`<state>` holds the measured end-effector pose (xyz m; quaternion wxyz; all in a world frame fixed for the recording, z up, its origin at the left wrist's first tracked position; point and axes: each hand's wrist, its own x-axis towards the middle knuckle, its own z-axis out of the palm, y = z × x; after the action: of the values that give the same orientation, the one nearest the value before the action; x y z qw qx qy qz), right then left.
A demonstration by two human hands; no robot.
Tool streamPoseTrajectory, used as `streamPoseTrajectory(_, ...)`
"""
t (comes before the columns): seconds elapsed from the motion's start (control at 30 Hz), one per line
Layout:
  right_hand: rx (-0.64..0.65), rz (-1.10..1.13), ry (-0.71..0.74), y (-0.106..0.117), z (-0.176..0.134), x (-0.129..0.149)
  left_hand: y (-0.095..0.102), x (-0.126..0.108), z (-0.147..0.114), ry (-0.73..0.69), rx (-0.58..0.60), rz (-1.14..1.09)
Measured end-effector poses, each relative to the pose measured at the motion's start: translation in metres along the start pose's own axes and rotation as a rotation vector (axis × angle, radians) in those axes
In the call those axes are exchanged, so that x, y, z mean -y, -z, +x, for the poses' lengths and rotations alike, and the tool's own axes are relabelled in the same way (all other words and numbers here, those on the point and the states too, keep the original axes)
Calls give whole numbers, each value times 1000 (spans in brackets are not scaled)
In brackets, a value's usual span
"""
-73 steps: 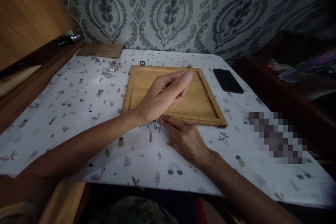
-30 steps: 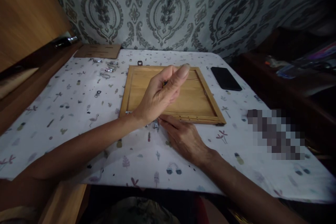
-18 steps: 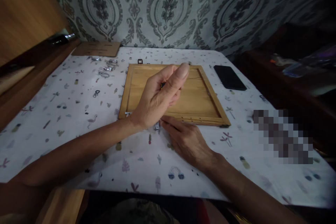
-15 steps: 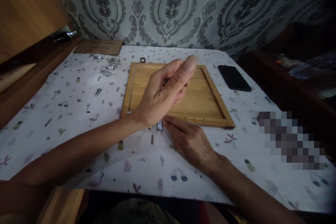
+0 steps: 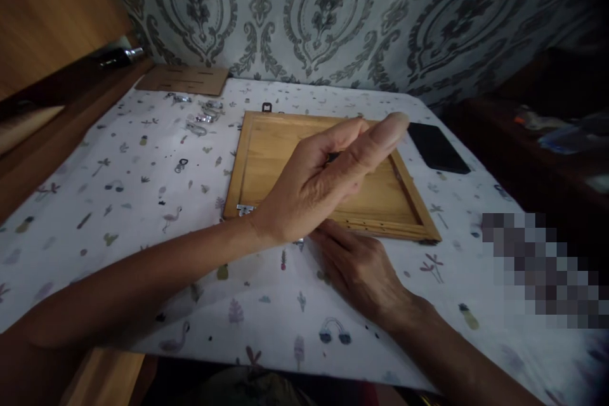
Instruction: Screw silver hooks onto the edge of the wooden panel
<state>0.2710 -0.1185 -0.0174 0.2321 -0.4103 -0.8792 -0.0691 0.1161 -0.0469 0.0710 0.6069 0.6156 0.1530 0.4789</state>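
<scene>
A wooden framed panel (image 5: 280, 133) lies flat on the patterned tablecloth. My left hand (image 5: 328, 177) is closed above it, thumb stretched to the right. A small dark part shows inside that fist, but its kind is hidden. At the panel's front edge, my right hand (image 5: 356, 260) has its fingers pressed together, fingertips partly behind my left hand. A bit of silvery metal fitting (image 5: 299, 241) shows by those fingertips, mostly covered. Another metal fitting (image 5: 245, 209) sits on the panel's front left corner. Small holes run along the front rail.
Loose metal hinges (image 5: 204, 117) lie at the back left, near a flat cardboard piece (image 5: 185, 80). A black phone (image 5: 440, 149) lies right of the panel. Small dark hangers (image 5: 267, 107) rest behind the panel and on the left. A patterned wall covering (image 5: 328, 25) rises behind.
My left hand has shifted right over the panel, uncovering more of the corner fitting. My right hand stays at the front edge. The whole view has shifted slightly.
</scene>
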Motion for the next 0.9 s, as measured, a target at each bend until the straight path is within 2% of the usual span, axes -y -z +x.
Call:
streamPoseTrajectory(0.17, -20, -1, 3, 1, 3, 2, 1, 5, -1, 1, 27, -18)
streamPoseTrajectory(0.33, 23, 31, -62, 1, 5, 4, 2, 5, -5, -21, 69, 1)
streamPoseTrajectory(0.6, 80, 60, -88, 1, 9, 4, -2, -1, -7, 35, -53, 114)
streamPoseTrajectory(0.77, 54, 122, -113, 0, 8, 4, -7, -2, -9, 42, -111, 68)
streamPoseTrajectory(0.9, 59, 152, -104, 1, 8, 4, -10, -1, -10, 6, -115, 33)
